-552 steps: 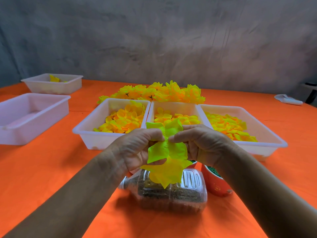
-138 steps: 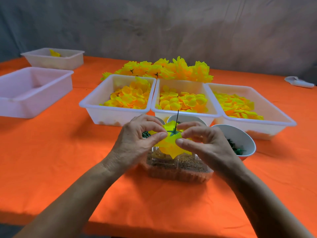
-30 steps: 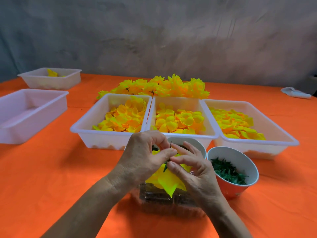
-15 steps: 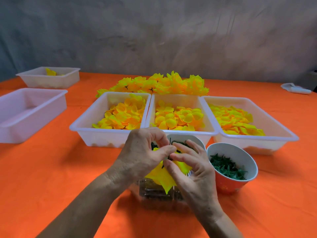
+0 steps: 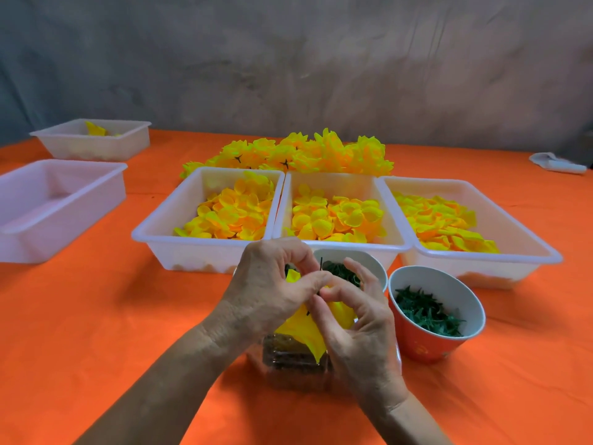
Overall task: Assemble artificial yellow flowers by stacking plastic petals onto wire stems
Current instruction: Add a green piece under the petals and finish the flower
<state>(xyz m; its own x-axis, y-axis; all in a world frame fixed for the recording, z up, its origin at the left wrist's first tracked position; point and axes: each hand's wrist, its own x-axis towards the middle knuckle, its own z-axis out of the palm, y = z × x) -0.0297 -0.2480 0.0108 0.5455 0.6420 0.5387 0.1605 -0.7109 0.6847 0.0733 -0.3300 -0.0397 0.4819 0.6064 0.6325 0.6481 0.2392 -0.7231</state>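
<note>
My left hand (image 5: 272, 290) and my right hand (image 5: 356, 322) meet over a yellow petal piece (image 5: 308, 332) threaded on a thin dark wire stem (image 5: 321, 264). Both hands pinch the petals around the stem with thumb and fingers. The stem's tip pokes up between my fingertips. Its lower end is hidden behind my hands, above a clear plastic bottle (image 5: 288, 361) lying on the table. Three white trays hold loose yellow petals: left tray (image 5: 160, 229), middle tray (image 5: 340, 187), right tray (image 5: 526, 239).
An orange cup (image 5: 426, 348) of green pieces stands right of my hands, another cup (image 5: 372, 261) behind them. Finished yellow flowers (image 5: 301, 154) are heaped behind the trays. Two more white trays (image 5: 38, 220) (image 5: 80, 146) sit far left. A pale object (image 5: 558, 163) lies far right.
My hands have drawn closer together on the petals and the stem tip shows shorter above my fingers. The view has shifted slightly.
</note>
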